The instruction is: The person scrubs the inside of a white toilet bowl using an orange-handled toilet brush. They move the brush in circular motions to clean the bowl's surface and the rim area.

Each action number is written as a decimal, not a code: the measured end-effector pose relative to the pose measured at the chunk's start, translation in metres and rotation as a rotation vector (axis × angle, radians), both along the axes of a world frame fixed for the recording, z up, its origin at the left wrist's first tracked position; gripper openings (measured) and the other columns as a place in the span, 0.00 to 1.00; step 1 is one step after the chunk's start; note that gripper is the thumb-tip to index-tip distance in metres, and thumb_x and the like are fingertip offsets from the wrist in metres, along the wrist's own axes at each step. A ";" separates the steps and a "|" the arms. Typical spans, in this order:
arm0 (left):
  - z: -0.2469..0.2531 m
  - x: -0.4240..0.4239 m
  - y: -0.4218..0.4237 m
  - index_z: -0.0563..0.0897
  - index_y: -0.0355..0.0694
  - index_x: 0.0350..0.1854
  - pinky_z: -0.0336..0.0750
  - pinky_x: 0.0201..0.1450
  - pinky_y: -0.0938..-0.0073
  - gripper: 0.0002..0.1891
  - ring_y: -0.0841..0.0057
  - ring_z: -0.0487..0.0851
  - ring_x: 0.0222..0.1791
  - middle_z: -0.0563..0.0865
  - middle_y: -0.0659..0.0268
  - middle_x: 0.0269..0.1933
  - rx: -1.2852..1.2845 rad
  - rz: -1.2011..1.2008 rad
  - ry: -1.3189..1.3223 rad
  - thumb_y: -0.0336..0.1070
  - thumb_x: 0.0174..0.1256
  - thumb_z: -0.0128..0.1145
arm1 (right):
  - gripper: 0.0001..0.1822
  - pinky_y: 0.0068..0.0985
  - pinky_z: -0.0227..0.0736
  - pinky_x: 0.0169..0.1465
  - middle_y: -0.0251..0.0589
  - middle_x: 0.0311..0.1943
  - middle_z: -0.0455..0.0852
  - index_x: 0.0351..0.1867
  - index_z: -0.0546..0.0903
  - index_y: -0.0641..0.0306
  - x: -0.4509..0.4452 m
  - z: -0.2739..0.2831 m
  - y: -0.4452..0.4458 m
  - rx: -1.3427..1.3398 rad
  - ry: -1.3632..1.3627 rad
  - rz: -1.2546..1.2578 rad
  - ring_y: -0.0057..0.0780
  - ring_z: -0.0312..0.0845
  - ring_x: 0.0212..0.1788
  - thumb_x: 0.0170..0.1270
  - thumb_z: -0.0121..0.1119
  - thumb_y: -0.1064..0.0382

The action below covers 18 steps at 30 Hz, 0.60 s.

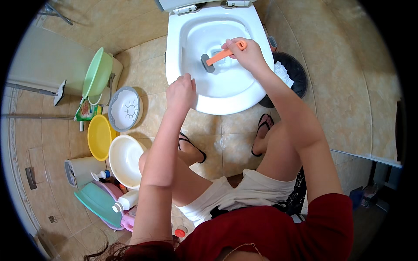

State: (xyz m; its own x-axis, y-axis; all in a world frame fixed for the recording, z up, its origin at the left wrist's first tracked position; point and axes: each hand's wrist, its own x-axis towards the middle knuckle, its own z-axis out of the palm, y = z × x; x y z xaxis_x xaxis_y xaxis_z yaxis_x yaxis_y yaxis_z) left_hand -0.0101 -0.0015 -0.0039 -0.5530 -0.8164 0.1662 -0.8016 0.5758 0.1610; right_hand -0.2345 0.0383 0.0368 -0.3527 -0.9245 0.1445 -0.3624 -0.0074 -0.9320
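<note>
My right hand (247, 53) grips the orange handle of a toilet brush (219, 57) near its looped end. The flat grey brush head (207, 63) is over the left part of the bowl's inside; whether its bristles touch the wall cannot be told. A white ceramic toilet (225, 106) stands in front of me with its seat raised. My left hand (181, 92) is at the front left of the rim, fingers curled and partly hidden from above. I see nothing held in it.
At right, a black waste bin (298, 73) holds crumpled white paper (282, 74). On the left are a green basin (97, 73), a grey-and-white basin (125, 109), a yellow basin (99, 137) and a cream basin (125, 161). A white bottle (126, 200) lies near my left arm.
</note>
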 end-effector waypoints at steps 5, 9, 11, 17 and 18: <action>-0.001 0.007 0.001 0.76 0.38 0.31 0.79 0.32 0.59 0.09 0.58 0.84 0.29 0.83 0.56 0.29 -0.031 -0.002 0.012 0.39 0.63 0.55 | 0.17 0.17 0.80 0.40 0.39 0.30 0.87 0.34 0.84 0.71 0.016 0.034 0.008 -0.122 -0.279 0.008 0.22 0.83 0.37 0.68 0.54 0.57; -0.002 0.005 0.000 0.76 0.38 0.31 0.79 0.32 0.59 0.09 0.58 0.84 0.29 0.83 0.56 0.28 -0.038 -0.007 0.004 0.39 0.63 0.55 | 0.17 0.17 0.80 0.40 0.39 0.32 0.87 0.34 0.84 0.71 0.013 0.024 0.005 -0.144 -0.317 -0.034 0.22 0.83 0.37 0.68 0.54 0.56; -0.003 0.001 0.000 0.76 0.38 0.31 0.79 0.32 0.60 0.09 0.58 0.85 0.29 0.83 0.56 0.28 -0.033 -0.013 0.000 0.39 0.63 0.55 | 0.17 0.17 0.80 0.40 0.39 0.32 0.87 0.35 0.84 0.70 0.005 -0.003 -0.001 -0.070 -0.201 -0.041 0.22 0.83 0.37 0.68 0.54 0.56; -0.001 0.007 0.001 0.76 0.38 0.30 0.79 0.32 0.60 0.09 0.59 0.84 0.28 0.83 0.56 0.28 -0.056 -0.007 0.018 0.39 0.63 0.55 | 0.15 0.18 0.75 0.35 0.37 0.29 0.86 0.35 0.85 0.66 0.020 0.020 0.002 -0.183 -0.300 -0.052 0.21 0.81 0.32 0.68 0.54 0.56; -0.002 0.006 0.001 0.76 0.38 0.30 0.79 0.32 0.60 0.09 0.59 0.84 0.28 0.83 0.56 0.28 -0.059 -0.013 0.022 0.39 0.63 0.55 | 0.15 0.18 0.74 0.34 0.37 0.29 0.86 0.35 0.86 0.66 0.020 0.025 0.005 -0.224 -0.320 -0.052 0.21 0.80 0.31 0.68 0.54 0.56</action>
